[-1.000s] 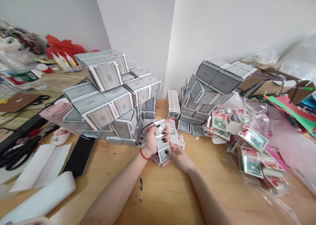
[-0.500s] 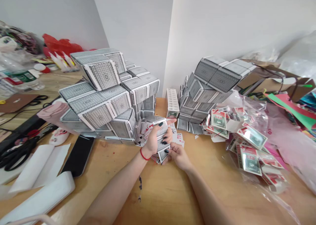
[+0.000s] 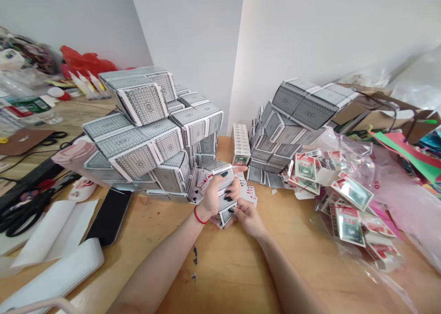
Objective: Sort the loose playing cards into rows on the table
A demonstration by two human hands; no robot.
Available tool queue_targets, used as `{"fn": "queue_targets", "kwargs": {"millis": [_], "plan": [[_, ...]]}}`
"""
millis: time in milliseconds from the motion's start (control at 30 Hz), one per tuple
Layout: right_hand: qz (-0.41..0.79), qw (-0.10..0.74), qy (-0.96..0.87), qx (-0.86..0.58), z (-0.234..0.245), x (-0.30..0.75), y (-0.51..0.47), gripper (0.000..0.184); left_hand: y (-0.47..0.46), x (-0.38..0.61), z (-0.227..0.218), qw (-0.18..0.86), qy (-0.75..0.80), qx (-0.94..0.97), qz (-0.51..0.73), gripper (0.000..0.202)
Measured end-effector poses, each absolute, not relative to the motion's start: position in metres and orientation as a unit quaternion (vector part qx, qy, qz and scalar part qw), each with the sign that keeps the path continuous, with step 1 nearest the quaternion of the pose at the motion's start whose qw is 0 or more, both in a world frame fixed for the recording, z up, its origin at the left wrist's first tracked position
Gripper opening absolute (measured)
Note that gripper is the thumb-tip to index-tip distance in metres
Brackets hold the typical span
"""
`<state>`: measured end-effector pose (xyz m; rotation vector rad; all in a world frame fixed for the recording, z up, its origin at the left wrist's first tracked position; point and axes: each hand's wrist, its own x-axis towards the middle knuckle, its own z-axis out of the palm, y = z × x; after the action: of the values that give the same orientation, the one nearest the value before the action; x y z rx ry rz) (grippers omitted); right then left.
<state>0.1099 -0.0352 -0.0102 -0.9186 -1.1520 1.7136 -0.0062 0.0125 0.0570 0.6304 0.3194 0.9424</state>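
Both hands meet over the middle of the wooden table [image 3: 223, 268]. My left hand [image 3: 214, 195], with dark nails and a red wrist cord, is wrapped round a grey patterned card box [image 3: 223, 176]. My right hand [image 3: 247, 215] grips the lower end of the same box from below. Loose playing cards [image 3: 248, 192] lie face up on the table just behind the hands. A tall stack of grey card boxes [image 3: 144, 130] rises to the left of the hands, and another stack [image 3: 292, 121] to the right.
A plastic bag of red and green card packs [image 3: 347, 203] lies at the right. A black phone [image 3: 109, 216], white paper sheets [image 3: 51, 240] and black scissors [image 3: 20, 213] lie at the left. Bottles and a red bag stand far left, coloured paper far right.
Both hands have drawn the box a little nearer and lower, and the left fingers have shifted on it. Nothing else has moved.
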Motion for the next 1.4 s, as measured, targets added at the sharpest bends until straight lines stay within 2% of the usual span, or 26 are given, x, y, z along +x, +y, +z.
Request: {"fn": "queue_targets", "kwargs": {"millis": [533, 733, 1067, 1200, 1300, 1400], "plan": [[0.687, 0.433, -0.468, -0.348, -0.011, 0.110, -0.035, 0.021, 0.013, -0.013, 0.064, 0.849, 0.124, 0.277, 0.432, 0.052], [0.680, 0.429, -0.476, -0.356, -0.012, 0.112, -0.035, 0.026, 0.013, -0.012, 0.060, 0.847, 0.138, 0.289, 0.424, 0.053], [0.688, 0.432, -0.453, -0.366, -0.012, 0.112, -0.034, 0.028, 0.014, -0.008, 0.053, 0.828, 0.127, 0.316, 0.445, 0.040], [0.730, 0.433, -0.419, -0.323, -0.008, 0.114, -0.031, 0.029, 0.015, -0.008, 0.051, 0.826, 0.132, 0.318, 0.446, 0.041], [0.767, 0.411, -0.401, -0.288, -0.004, 0.115, -0.031, 0.038, 0.015, -0.010, 0.053, 0.829, 0.139, 0.307, 0.446, 0.046], [0.785, 0.367, -0.405, -0.292, -0.004, 0.116, -0.032, 0.030, 0.014, -0.011, 0.054, 0.832, 0.149, 0.301, 0.441, 0.048]]}}
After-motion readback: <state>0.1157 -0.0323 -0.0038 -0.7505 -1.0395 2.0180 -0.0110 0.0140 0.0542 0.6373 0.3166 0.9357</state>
